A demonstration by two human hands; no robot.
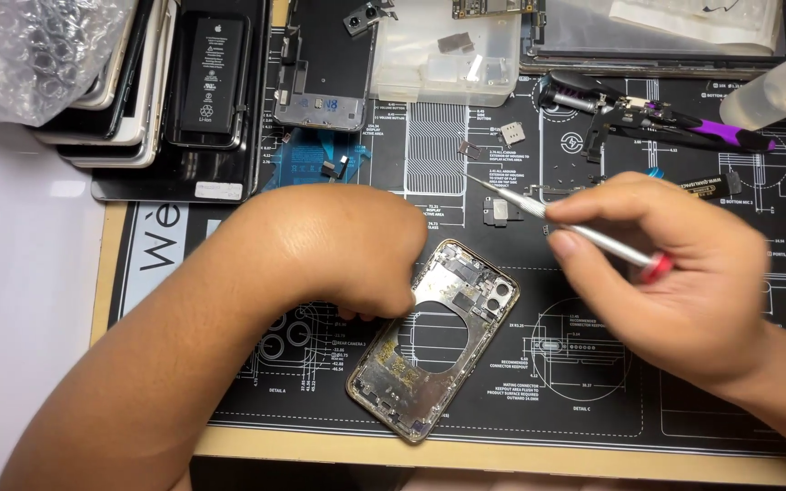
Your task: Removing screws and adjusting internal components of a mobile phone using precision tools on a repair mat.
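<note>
An opened phone housing [434,341], metal and mostly stripped inside, lies tilted on the black repair mat [593,400]. My left hand [338,245] rests curled on the housing's upper left edge and holds it down. My right hand [675,273] grips a thin silver screwdriver [584,235] with a red end cap. Its tip points up and left, above the mat and clear of the housing. A small metal bracket [499,211] lies just below the tip.
A black phone battery [213,77] lies on stacked phones at the back left, beside bubble wrap [34,50]. A white parts tray [443,50], a screen assembly [325,68], a purple-handled tool [684,123] and a clear squeeze bottle [780,86] line the back.
</note>
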